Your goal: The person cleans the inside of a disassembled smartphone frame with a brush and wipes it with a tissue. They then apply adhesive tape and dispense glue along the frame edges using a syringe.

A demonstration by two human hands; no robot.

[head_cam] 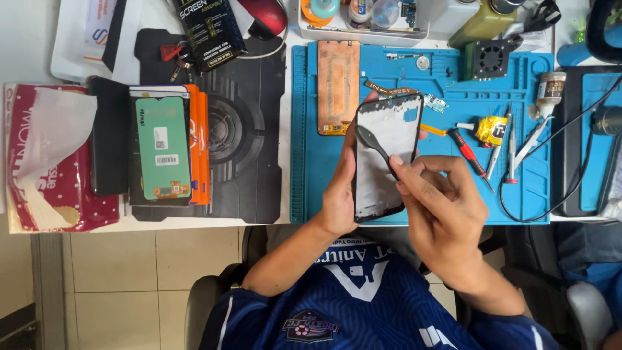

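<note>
My left hand holds a black phone frame upright above the blue work mat, gripping its left edge. The frame's inside shows white. My right hand pinches a dark spudger tool whose rounded tip rests on the upper left part of the frame's inside. A copper-coloured screen panel lies flat on the mat just behind the frame.
A red-handled screwdriver, tweezers, a yellow roll and a small fan lie on the mat's right. At left are a stack of green and orange phone parts, a tissue pack, and a black box.
</note>
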